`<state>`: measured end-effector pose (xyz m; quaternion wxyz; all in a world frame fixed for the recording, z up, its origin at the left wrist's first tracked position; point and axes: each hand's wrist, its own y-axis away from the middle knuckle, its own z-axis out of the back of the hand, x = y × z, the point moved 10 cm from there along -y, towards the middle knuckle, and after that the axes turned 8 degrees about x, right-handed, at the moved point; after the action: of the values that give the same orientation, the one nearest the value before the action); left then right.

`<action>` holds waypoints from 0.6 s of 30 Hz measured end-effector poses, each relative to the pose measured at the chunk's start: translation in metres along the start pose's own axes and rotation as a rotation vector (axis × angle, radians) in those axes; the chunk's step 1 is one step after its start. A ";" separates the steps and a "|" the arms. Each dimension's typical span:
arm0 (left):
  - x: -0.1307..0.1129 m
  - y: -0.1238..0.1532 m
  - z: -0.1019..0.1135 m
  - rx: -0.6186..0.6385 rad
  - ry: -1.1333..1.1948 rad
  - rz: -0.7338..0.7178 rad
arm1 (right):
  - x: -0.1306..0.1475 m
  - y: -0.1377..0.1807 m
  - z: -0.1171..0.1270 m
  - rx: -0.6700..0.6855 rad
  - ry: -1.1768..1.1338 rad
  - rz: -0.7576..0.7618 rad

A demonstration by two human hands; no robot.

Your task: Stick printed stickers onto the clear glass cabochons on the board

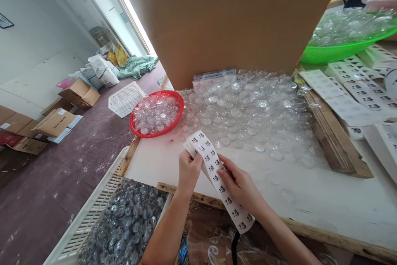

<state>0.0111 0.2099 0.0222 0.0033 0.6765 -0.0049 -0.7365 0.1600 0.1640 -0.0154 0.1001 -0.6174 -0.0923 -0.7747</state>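
Note:
A long white sticker strip [206, 155] printed with small black-and-white figures lies across both my hands. My left hand [188, 170] pinches its upper part from the left edge. Fingers of my right hand [240, 186] are closed on the strip's middle, with the lower end hanging toward my lap. Just beyond the strip a wide heap of clear glass domes [248, 112] covers the white tabletop [325, 199]. A red dish [135, 129] filled with more clear domes sits at the table's left corner.
A big cardboard box [229, 21] stands behind the heap. A green bowl [341, 52] of domes and more sticker sheets [356, 91] lie at right beside a wooden plank [335, 141]. A white basket [93, 211] of domes sits at lower left; cartons [56, 122] litter the floor.

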 end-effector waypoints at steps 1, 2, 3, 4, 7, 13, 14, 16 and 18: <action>-0.002 0.001 0.002 -0.016 -0.036 -0.010 | 0.004 0.002 0.005 -0.051 0.039 0.016; -0.004 0.001 0.003 -0.030 -0.066 -0.015 | 0.012 0.004 0.011 -0.117 0.086 0.054; -0.006 0.002 0.004 -0.042 -0.093 -0.017 | 0.023 0.008 0.017 -0.188 0.138 0.113; -0.009 0.003 0.004 -0.049 -0.115 -0.014 | 0.036 0.011 0.022 -0.250 0.195 0.186; -0.015 0.004 -0.002 -0.028 -0.131 0.012 | 0.074 0.016 0.021 -0.286 0.355 0.362; -0.022 0.004 -0.006 0.023 -0.137 -0.007 | 0.101 0.001 0.028 -0.133 0.433 0.343; -0.020 0.004 -0.006 0.032 -0.126 0.006 | 0.103 -0.002 0.035 -0.130 0.468 0.324; -0.013 0.003 -0.007 0.074 -0.054 0.046 | 0.110 -0.009 0.048 -0.129 0.564 0.310; -0.004 0.003 -0.014 0.155 0.081 0.114 | 0.118 -0.018 0.060 -0.130 0.651 0.311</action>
<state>0.0252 0.2069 0.0250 -0.0068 0.7024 -0.1002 -0.7047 0.1860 0.1922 0.1123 0.2013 -0.3502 0.0886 -0.9105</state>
